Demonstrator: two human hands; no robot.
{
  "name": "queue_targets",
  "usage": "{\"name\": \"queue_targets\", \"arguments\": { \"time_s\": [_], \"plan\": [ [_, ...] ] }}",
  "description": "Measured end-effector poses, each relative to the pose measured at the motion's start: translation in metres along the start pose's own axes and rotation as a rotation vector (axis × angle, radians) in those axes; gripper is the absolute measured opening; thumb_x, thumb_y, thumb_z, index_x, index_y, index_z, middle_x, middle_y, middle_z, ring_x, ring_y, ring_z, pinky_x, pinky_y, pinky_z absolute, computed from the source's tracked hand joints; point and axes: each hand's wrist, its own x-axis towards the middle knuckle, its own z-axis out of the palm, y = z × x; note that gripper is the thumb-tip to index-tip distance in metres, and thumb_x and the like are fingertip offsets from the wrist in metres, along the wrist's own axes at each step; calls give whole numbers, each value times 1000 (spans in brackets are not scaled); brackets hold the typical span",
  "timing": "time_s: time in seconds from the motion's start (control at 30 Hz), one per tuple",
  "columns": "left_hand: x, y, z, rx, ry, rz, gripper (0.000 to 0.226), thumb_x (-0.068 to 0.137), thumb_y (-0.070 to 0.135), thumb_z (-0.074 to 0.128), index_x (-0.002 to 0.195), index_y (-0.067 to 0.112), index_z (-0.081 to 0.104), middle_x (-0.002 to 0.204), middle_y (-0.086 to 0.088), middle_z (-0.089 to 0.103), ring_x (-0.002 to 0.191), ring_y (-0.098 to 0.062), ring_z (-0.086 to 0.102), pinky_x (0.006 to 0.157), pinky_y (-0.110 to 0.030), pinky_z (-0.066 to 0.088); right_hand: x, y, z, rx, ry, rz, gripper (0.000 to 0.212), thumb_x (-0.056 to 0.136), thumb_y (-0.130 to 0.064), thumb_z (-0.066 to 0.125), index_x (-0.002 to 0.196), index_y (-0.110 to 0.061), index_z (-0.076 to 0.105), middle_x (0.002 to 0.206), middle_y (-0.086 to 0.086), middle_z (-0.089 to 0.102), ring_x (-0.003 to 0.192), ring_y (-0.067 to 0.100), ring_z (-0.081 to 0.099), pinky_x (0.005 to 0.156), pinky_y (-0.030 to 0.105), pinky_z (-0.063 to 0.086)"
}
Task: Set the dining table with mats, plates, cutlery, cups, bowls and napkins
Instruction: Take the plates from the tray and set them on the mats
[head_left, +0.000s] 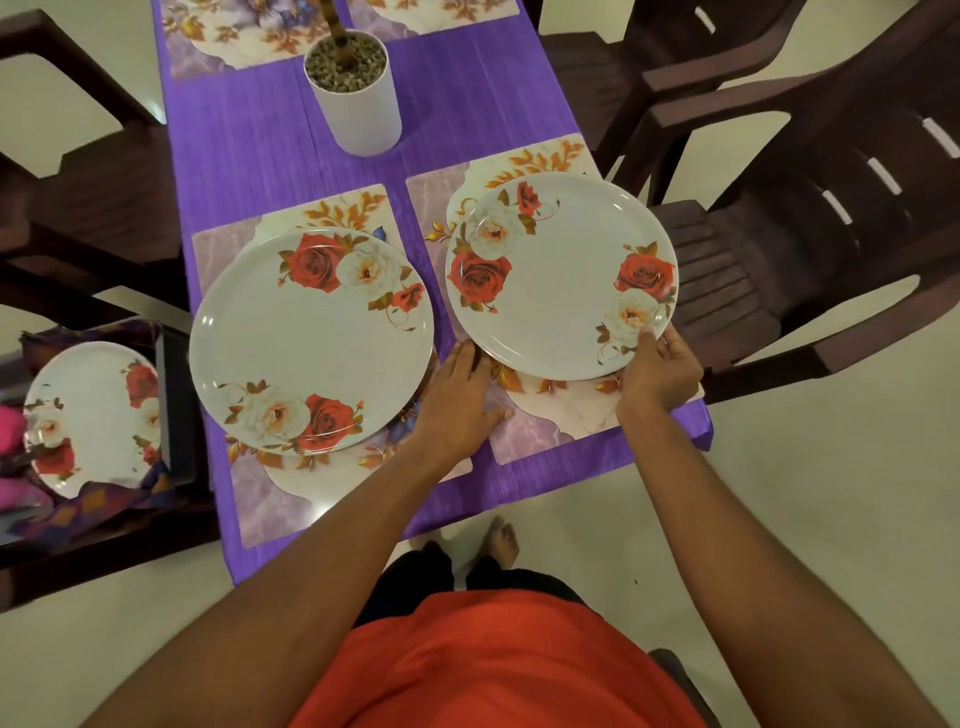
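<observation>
A long table (260, 145) under a ribbed purple cloth carries glossy rectangular mats with scalloped floral prints, the near right mat (550, 415) reaching almost to the table's corner edge, with dark slatted chairs (779, 218) close along both sides. On the near left mat (270, 499) lies a smooth round plate (311, 338) with roses, and a matching second plate (561, 275) sits over the right mat, its rim overhanging toward the chair. The right hand (660, 369) pinches that plate's near rim, thumb on top, while the left hand (462, 395) rests flat, fingers spread, at its edge; a white cylindrical pot (358, 98) of pebbles stands mid-table.
</observation>
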Motion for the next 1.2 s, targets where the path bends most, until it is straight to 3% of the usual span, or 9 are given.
{"name": "queue_targets", "arguments": {
  "time_s": [0.17,0.27,0.37,0.47,0.53,0.77,0.93,1.1,1.2],
  "plan": [
    [0,-1,-11,15,-30,56,81,94,41,62,158,17,19,165,-6,13,153,-25,9,122,-39,13,2,4,-1,-124,19,-43,23,94,-30,69,116,-21,73,89,-17,69,89,8,72,69,30,62],
    [-4,-10,-20,-97,-3,137,61,96,32,58,151,18,38,158,-3,33,145,-24,31,118,-37,30,-15,5,-6,-169,66,-19,17,96,-32,65,103,-20,75,88,-13,69,84,8,70,73,31,61],
    [-18,-26,-29,-250,112,134,39,99,30,54,137,20,58,134,-1,60,118,-18,57,97,-29,46,-53,13,-14,-121,95,52,15,96,-24,62,92,-15,74,78,-5,68,68,8,66,63,20,58],
    [-41,-59,-45,-430,259,134,29,94,21,58,122,16,68,114,0,69,93,-12,64,81,-21,52,-113,24,-5,-36,20,83,14,92,-25,65,83,-18,73,74,4,70,69,26,70,64,40,63],
    [-60,-91,-58,-513,354,109,23,92,15,60,113,15,72,108,3,71,80,-6,65,71,-13,50,-160,29,15,-57,-74,31,16,90,-25,65,75,-23,71,68,1,69,65,27,67,63,41,60],
    [-131,-291,-115,-604,559,-133,18,92,10,62,105,14,74,95,11,69,78,5,63,70,-10,49,-371,30,176,-72,-697,-200,18,92,-19,68,79,-30,72,63,-8,66,57,12,61,60,38,55],
    [-195,-492,-133,-501,495,-383,20,93,14,60,109,15,71,104,3,72,80,-7,65,71,-24,54,-499,73,320,-456,-1092,-388,7,88,-30,70,83,-26,74,77,-6,74,71,14,69,69,36,56],
    [-269,-641,-124,-429,358,-728,22,90,8,61,109,9,72,100,-9,74,88,-22,67,75,-30,49,-550,142,420,-931,-1193,-420,40,88,-31,70,127,-22,66,120,0,68,109,23,65,91,34,52],
    [-292,-692,-103,-407,206,-862,16,89,14,61,99,8,72,98,-14,73,91,-33,67,77,-39,51,-544,165,453,-1153,-1165,-444,48,92,-28,65,138,-20,54,131,2,55,121,26,56,96,34,45]
  ]
}}
